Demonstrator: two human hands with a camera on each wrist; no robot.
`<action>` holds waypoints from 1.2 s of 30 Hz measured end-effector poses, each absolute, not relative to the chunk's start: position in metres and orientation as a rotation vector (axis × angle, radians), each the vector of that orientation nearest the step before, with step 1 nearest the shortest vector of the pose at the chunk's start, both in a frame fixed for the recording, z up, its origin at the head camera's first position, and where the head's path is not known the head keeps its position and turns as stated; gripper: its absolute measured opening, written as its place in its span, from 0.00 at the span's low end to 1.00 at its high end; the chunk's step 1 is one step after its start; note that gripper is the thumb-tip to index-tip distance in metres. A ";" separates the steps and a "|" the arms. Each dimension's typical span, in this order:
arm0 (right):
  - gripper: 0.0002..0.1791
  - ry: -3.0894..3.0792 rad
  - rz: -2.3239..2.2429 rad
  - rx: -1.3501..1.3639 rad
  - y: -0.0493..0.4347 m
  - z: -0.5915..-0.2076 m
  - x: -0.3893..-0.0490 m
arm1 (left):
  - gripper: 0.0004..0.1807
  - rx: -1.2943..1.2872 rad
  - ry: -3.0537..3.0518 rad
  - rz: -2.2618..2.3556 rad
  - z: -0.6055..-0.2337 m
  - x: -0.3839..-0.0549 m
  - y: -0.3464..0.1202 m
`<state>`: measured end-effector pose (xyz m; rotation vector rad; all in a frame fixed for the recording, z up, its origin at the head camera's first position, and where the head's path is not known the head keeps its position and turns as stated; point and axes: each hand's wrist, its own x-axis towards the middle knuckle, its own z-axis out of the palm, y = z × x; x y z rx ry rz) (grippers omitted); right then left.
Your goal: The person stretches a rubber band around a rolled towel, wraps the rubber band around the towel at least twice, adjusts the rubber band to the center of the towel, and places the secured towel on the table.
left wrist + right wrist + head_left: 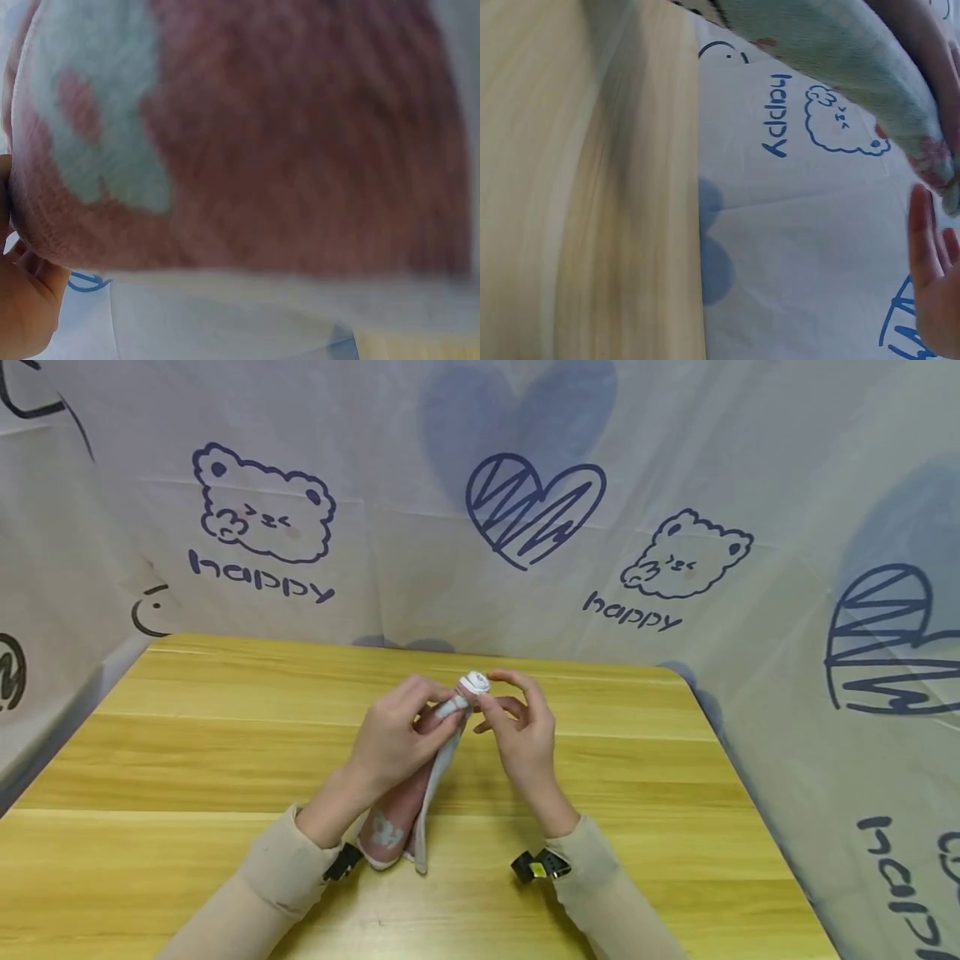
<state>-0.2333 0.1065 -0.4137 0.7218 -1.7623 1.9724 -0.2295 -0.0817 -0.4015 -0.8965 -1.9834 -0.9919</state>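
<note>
A dusty-pink towel (397, 814) with pale patches and a light-coloured reverse side hangs gathered lengthwise, its lower end near the wooden table. At the top it narrows to a small rolled white end (474, 682). My left hand (390, 731) pinches the towel just below that end, thumb and fingers on opposite sides. Around the white end my right hand (528, 727) spreads its thumb and index finger, the thumb tip right at the cloth. Up close, the towel (300, 157) fills most of the left wrist view. In the right wrist view, its pale side (840, 67) slants above the right hand (936, 300).
The wooden table (637, 793) extends under both arms. Behind and beside it hangs a pale curtain (420, 585) printed with bears, hearts and "happy". Dark straps with small devices are on the left wrist (343, 862) and the right wrist (542, 865).
</note>
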 end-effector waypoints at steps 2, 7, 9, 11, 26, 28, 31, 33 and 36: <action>0.22 -1.805 2.005 0.723 0.107 -0.412 -0.233 | 0.13 -0.911 -1.997 -0.972 -0.402 -0.229 -0.081; 0.18 -1.801 2.052 0.779 0.110 -0.410 -0.235 | 0.13 -0.970 -2.022 -1.063 -0.403 -0.230 -0.083; 0.18 -1.792 2.061 0.815 0.112 -0.411 -0.236 | 0.15 -0.972 -2.032 -1.112 -0.402 -0.231 -0.086; 0.19 -1.792 2.074 0.842 0.114 -0.411 -0.237 | 0.10 -0.961 -2.038 -1.145 -0.402 -0.233 -0.088; 0.16 -1.827 2.131 0.727 0.115 -0.410 -0.234 | 0.11 -1.000 -1.891 -1.079 -0.400 -0.234 -0.085; 0.16 -1.807 2.149 0.736 0.115 -0.410 -0.234 | 0.12 -1.008 -1.886 -1.091 -0.399 -0.233 -0.084; 0.16 -1.800 2.155 0.754 0.114 -0.411 -0.233 | 0.12 -1.031 -1.902 -1.133 -0.399 -0.232 -0.083; 0.16 -1.821 2.140 0.764 0.115 -0.411 -0.232 | 0.11 -1.055 -1.928 -1.155 -0.398 -0.231 -0.083; 0.16 -1.873 2.134 0.772 0.115 -0.410 -0.232 | 0.10 -1.079 -1.984 -1.140 -0.396 -0.230 -0.085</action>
